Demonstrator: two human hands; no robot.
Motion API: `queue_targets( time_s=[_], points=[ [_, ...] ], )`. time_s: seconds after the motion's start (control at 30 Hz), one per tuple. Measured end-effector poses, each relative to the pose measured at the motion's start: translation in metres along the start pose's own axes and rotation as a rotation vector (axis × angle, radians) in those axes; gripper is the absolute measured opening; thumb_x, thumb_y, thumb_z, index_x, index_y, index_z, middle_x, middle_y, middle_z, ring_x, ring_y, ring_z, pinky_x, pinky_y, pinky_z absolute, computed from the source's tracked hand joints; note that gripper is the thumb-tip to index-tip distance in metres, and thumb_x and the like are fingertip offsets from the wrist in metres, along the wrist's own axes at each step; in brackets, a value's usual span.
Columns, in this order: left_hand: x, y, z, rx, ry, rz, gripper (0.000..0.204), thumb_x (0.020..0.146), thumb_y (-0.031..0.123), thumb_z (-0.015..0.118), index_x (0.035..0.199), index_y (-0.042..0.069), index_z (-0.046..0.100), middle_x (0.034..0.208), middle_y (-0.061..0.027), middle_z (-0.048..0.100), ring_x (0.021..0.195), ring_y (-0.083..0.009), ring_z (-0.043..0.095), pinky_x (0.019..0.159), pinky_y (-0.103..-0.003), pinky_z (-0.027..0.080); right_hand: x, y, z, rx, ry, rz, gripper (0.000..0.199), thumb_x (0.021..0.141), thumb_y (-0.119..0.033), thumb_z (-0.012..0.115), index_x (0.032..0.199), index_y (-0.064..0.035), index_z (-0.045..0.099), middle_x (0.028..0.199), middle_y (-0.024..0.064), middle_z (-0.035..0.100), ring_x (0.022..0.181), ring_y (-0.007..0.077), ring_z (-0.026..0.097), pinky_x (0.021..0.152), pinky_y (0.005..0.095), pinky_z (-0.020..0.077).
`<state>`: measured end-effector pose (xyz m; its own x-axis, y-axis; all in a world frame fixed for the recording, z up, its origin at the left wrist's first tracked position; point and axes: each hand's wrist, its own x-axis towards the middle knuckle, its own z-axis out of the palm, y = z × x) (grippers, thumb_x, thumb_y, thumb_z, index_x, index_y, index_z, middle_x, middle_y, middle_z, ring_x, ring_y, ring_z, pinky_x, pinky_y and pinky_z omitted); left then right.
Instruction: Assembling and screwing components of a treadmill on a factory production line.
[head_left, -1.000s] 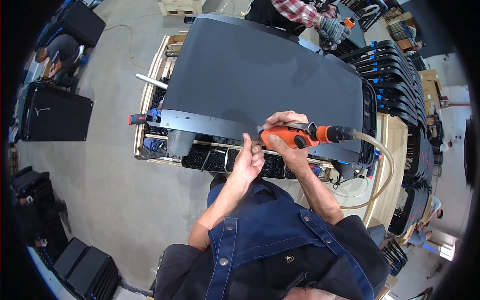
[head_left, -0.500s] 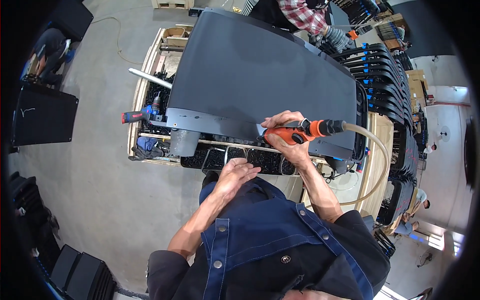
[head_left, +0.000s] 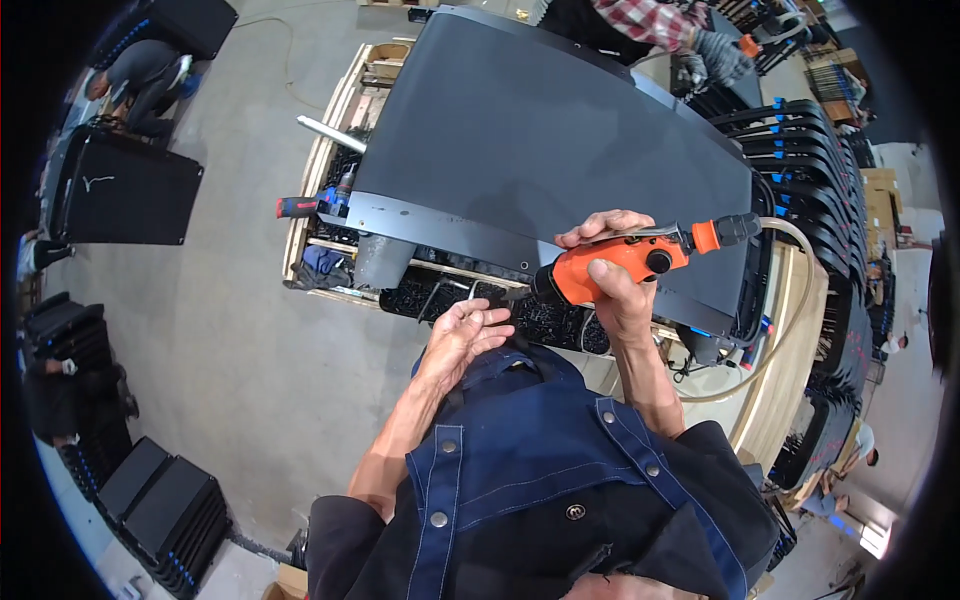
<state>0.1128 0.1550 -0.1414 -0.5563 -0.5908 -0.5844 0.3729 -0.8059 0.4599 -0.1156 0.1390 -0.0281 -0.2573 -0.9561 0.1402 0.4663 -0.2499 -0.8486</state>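
My right hand (head_left: 628,290) is wrapped round an orange air screwdriver (head_left: 610,268), with its hose trailing from the back end. The dark nose of the tool points left and slightly down. At its tip is my left hand (head_left: 462,342), thumb and fingers drawn together beside the bit; whatever they pinch is too small to make out. Both hands are on the near side of a large dark grey panel (head_left: 540,130), whose near edge strip has small holes. Below that edge, black trays of small dark screws (head_left: 408,300) lie partly hidden by my hands.
A cordless drill (head_left: 300,207) and a pale metal tube (head_left: 330,132) lie at the panel's left end. The hose (head_left: 790,330) loops down on the right beside stacked black frames (head_left: 790,170). Across the panel a gloved co-worker (head_left: 715,55) holds another orange tool.
My right hand has lifted the screwdriver off the panel's edge and swung its nose toward my left hand. My left fingers have come together at the bit. The whole view has shifted slightly.
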Motion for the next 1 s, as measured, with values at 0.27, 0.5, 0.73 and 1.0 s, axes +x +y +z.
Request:
queue_targets(
  time_s=[0.27, 0.5, 0.73, 1.0],
  points=[
    [-0.007, -0.006, -0.002, -0.21, -0.084, 0.105, 0.028, 0.098, 0.021, 0.068, 0.116, 0.001, 0.061, 0.094, -0.0122, 0.071, 0.085, -0.0229, 0.073, 0.074, -0.03, 0.062, -0.002, 0.006, 0.003, 0.249, 0.067, 0.065, 0.043, 0.081, -0.005, 0.072, 0.119, -0.0096, 0.053, 0.109, 0.0116, 0.061, 0.103, 0.0285, 0.066, 0.097, 0.0529, 0.0545],
    [-0.011, 0.016, -0.009, -0.15, -0.111, 0.219, 0.025, 0.097, 0.02, 0.069, 0.114, 0.004, 0.062, 0.094, -0.0097, 0.071, 0.083, -0.0207, 0.071, 0.074, -0.031, 0.06, -0.004, 0.025, 0.014, 0.246, 0.136, 0.06, 0.04, 0.084, -0.006, 0.069, 0.12, -0.0094, 0.053, 0.109, 0.0115, 0.062, 0.099, 0.0262, 0.068, 0.098, 0.0518, 0.0546],
    [-0.012, 0.057, -0.038, -0.302, -0.148, 0.13, 0.021, 0.099, 0.017, 0.065, 0.115, 0.003, 0.062, 0.094, -0.012, 0.072, 0.092, -0.0258, 0.073, 0.079, -0.035, 0.062, 0.005, 0.049, 0.058, 0.195, 0.262, -0.008, 0.039, 0.087, -0.009, 0.067, 0.122, -0.0115, 0.051, 0.109, 0.0098, 0.06, 0.096, 0.0253, 0.067, 0.099, 0.0532, 0.0524],
    [-0.005, 0.107, -0.071, 0.201, -0.112, 0.392, 0.023, 0.1, 0.017, 0.065, 0.114, -0.001, 0.06, 0.096, -0.0167, 0.072, 0.089, -0.0252, 0.073, 0.079, -0.034, 0.061, 0.014, 0.078, 0.11, 0.017, 0.328, -0.056, 0.043, 0.088, -0.015, 0.07, 0.125, -0.0146, 0.049, 0.111, 0.0089, 0.06, 0.099, 0.0244, 0.066, 0.102, 0.0523, 0.0493]
  ],
)
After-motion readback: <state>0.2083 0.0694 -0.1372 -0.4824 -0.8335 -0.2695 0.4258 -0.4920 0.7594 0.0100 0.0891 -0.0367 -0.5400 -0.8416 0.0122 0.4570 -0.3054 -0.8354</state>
